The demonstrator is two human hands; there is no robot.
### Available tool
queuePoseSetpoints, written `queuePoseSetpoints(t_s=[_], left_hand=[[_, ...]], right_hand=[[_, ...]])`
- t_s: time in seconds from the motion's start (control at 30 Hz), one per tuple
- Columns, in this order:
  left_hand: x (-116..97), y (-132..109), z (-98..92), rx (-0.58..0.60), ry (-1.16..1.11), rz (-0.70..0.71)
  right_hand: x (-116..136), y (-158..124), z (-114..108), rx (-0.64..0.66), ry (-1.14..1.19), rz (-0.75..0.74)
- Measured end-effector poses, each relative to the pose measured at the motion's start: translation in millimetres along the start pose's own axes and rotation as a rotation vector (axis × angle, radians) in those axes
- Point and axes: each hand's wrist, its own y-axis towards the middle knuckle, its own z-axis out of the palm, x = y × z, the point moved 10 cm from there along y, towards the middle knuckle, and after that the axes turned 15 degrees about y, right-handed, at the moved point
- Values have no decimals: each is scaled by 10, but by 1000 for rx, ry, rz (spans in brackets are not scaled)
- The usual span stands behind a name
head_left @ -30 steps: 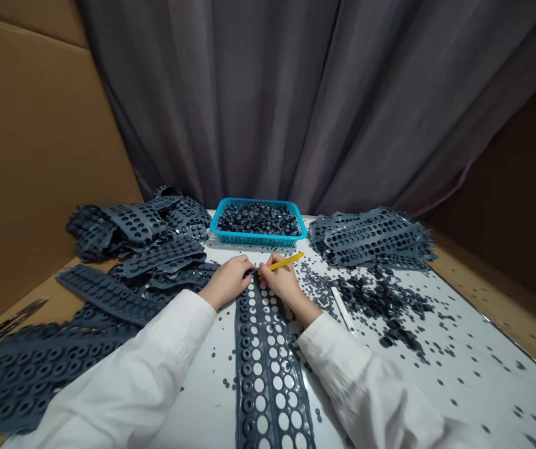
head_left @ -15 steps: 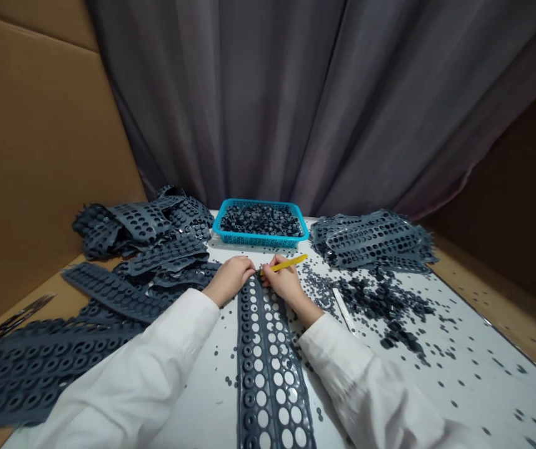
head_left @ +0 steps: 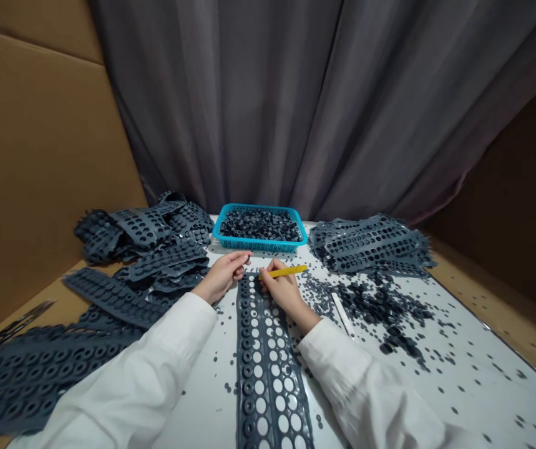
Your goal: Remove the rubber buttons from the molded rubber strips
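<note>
A dark grey rubber strip (head_left: 270,374) with rows of holes lies lengthwise before me; part of its left side keeps its raised rings. My left hand (head_left: 223,275) is just off the strip's far left corner, thumb and forefinger pinched on a small black rubber piece (head_left: 248,256). In my right hand (head_left: 282,290) is a slim yellow pen-shaped tool (head_left: 289,271), slanting up to the right. Its working tip is hidden by my fingers, near the strip's far end.
Behind the strip stands a blue basket (head_left: 261,245) of small black pieces. Rubber strips are heaped at left (head_left: 146,224) and stacked at right (head_left: 375,243). Loose black pieces (head_left: 384,305) and a white stick (head_left: 342,313) lie on the white table (head_left: 436,405). Dark tweezers-like tools (head_left: 12,327) rest far left.
My left hand has lifted off the strip's far end and moved slightly left, a small black piece now showing at its fingertips. My right hand stays near the strip with the yellow tool.
</note>
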Motion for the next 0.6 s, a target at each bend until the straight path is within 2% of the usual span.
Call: queuePoseSetpoints(t_s=[0.2,0.6], left_hand=[[4,-93,206,183,-272,-99],[-44,-201,391,335,-427,-147]], right_hand=[[-51,-4,-44,-28,11,5],[-129,-3,-51,-30,-24,-20]])
